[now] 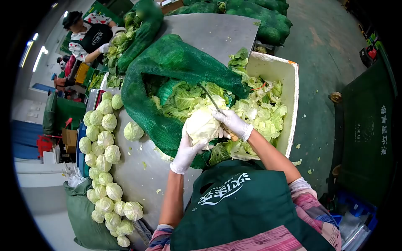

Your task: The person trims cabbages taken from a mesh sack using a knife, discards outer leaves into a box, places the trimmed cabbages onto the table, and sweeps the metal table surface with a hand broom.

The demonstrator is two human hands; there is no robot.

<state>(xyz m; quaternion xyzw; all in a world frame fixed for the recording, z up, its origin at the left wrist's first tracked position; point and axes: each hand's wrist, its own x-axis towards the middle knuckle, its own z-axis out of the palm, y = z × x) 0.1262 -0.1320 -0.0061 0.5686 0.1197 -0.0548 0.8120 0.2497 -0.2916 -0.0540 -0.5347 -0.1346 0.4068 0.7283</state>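
My gloved left hand [185, 151] is wrapped round the side of a pale, trimmed cabbage [202, 126]. In my gloved right hand [233, 123] is a knife [209, 97]; its thin dark blade points up and away past the cabbage, and part of a wooden handle shows below my fingers. That hand is close against the cabbage's right side. Just beyond lies an open green mesh sack [144, 102] with loose outer leaves [184, 99] at its mouth. A white foam box [292, 104] full of cut leaves stands to the right.
Trimmed cabbages [105, 167] are piled along the left of the metal table [144, 178], and a single cabbage [133, 131] sits apart. Across the table a co-worker [90, 37] handles another sack. Full sacks [259, 25] lie behind; a green bin [368, 125] stands right.
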